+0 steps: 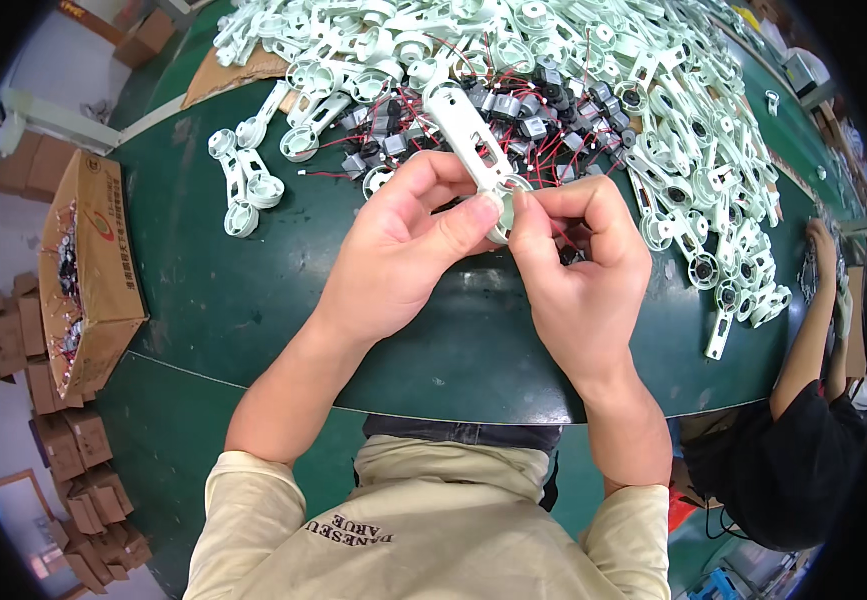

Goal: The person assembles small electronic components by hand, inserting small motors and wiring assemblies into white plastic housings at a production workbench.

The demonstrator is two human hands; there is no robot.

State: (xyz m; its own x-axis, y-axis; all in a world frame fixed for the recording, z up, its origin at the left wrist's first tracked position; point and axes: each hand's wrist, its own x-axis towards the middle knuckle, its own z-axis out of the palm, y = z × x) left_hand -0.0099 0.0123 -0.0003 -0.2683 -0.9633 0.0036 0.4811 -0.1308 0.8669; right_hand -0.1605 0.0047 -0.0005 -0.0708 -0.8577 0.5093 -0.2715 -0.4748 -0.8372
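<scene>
A long pale green plastic housing [465, 130] with a slotted handle and a round ring at its near end is held up over the table. My left hand [403, 240] is closed on it, thumb pressed near the ring. The thumb and forefinger of my right hand [588, 265] pinch together at the ring's right rim. Beneath my right hand's curled fingers shows a dark part with a red wire [560, 232], mostly hidden. Just beyond my hands lies a heap of small grey and black motors [533, 128] with red wires.
Many similar housings [673, 130] are piled across the far side and right of the green table [433, 350]. A few housings [243, 185] lie apart at left. A cardboard box [103, 270] of parts stands at the left edge. A co-worker's arm [808, 330] reaches in at right.
</scene>
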